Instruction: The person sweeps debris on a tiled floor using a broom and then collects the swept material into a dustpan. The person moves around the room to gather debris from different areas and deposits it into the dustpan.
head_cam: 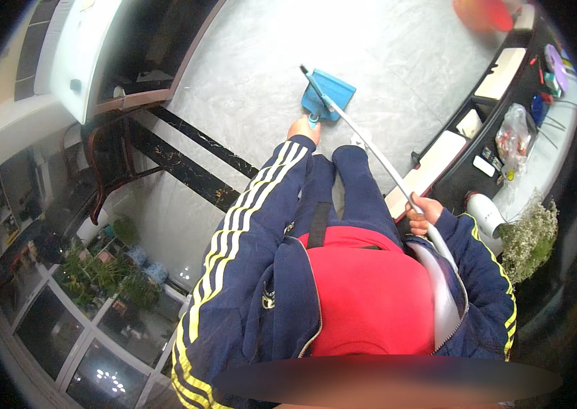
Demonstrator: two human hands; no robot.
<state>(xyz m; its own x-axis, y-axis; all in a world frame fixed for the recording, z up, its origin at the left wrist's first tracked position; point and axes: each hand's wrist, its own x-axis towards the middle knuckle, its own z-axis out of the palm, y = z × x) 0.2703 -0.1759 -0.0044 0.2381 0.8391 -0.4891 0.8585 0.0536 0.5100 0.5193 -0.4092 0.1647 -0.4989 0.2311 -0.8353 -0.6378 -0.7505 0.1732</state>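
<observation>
A blue plastic dustpan (338, 88) rests on the grey marbled floor in front of my feet. My left hand (305, 130) is closed around its short handle. Across the pan slants a broom-like tool with a long pale handle (370, 144), seen nearly edge-on at its narrow dark-tipped head (305, 71). My right hand (423, 213) grips that handle near my waist, and its upper end runs up along my open jacket. From this angle I cannot tell whether the head touches the pan or the floor.
Along my right curves a dark cabinet with pale drawer fronts (431, 159); on it lie a clear plastic bag (516, 134) and a white vase (483, 213) with small flowers. A blurred red object (483, 14) is farther ahead. At left stand a dark wooden chair (98, 174) and potted plants (99, 268).
</observation>
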